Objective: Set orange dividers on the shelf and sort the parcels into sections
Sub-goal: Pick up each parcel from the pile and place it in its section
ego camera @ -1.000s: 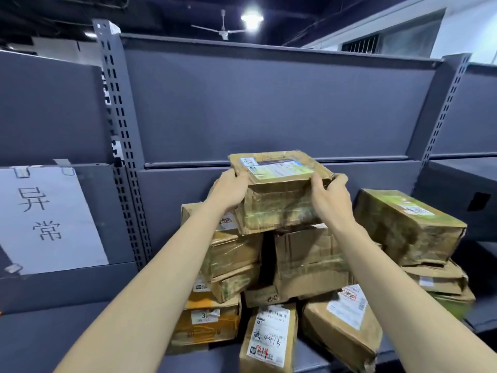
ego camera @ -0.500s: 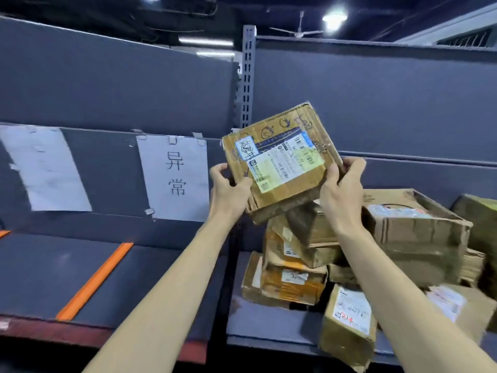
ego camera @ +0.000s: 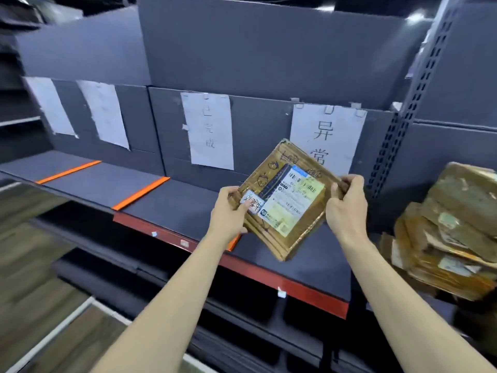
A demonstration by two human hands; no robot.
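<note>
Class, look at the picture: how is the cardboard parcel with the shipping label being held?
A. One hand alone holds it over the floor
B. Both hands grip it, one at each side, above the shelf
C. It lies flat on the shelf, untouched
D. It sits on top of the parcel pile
B: the left hand and the right hand grip opposite sides of the parcel, tilted in the air above the shelf.

You face a dark grey metal shelving unit (ego camera: pixel 269 63) whose back panels (ego camera: pixel 255 125) fill most of your view. A perforated grey upright post (ego camera: pixel 419 84) stands at your right, between two bays. The near shelf edge carries a red strip (ego camera: pixel 269 273). Below it, lower tiers sit in shadow. At your lower left you see wood-look flooring (ego camera: pixel 32 305) crossed by a pale line (ego camera: pixel 53 337). Soft glare falls on the upper right panels.
</note>
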